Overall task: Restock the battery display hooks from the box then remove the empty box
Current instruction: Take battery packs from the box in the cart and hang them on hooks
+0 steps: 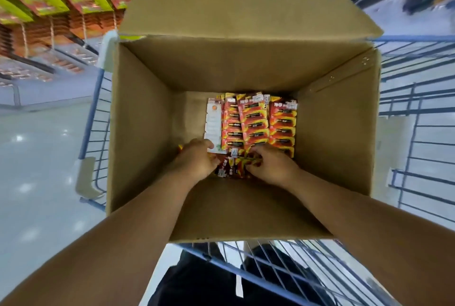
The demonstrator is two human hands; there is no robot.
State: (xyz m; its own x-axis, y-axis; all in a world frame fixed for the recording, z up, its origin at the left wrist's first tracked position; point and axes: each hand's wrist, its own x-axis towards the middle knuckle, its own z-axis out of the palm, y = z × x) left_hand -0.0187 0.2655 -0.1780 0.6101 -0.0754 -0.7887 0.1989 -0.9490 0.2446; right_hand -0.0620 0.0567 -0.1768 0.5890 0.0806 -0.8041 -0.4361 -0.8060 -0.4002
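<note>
Head view, noted by two observers.

— Where's the stock?
— Battery packs (256,123) lie flat on the floor of the box (147,118), far of centre, in overlapping strips; one white-backed strip sits at the left. The box stands in a blue wire cart (418,113). Display hooks (51,32), already partly hung, show far left.

— Step in hand?
— Gathering a bundle, I judge. Best done by squaring the near ends of several strips together, hang-holes aligned, and lifting them level so none slide off back into the box.

— The grips?
— Left hand (197,158): fingers curled down over the near end of the white strip and the loose packs beneath, touching them. Right hand (269,164): fingers curled into the near ends of the red strips, seemingly pinching a few. Neither is spread wide. How many packs each actually holds, cannot tell; fingertips are buried.

— Box state?
— Far from empty; removal comes later.
</note>
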